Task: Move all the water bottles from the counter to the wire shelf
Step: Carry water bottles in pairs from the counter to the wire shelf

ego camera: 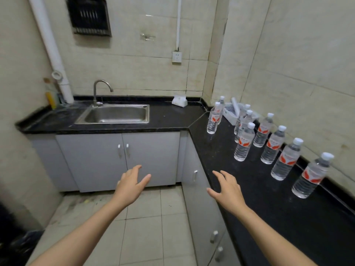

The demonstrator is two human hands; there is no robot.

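Note:
Several clear water bottles with white caps and red labels stand upright on the black counter (255, 189) along the right wall. The nearest bottle (312, 175) is at the right edge, another (244, 143) stands in the middle of the group, and the farthest pair (214, 119) is near the corner. My left hand (132, 184) hovers open over the floor in front of the cabinets, holding nothing. My right hand (227, 189) is open above the counter's front edge, to the left of the bottles and apart from them. No wire shelf is in view.
A steel sink (115, 114) with a tap is set in the back counter. A tissue pack (179, 100) lies near the corner, and a white basket (233, 112) sits behind the bottles. Grey cabinet doors (123, 160) run below. A dark bin (17, 246) stands lower left.

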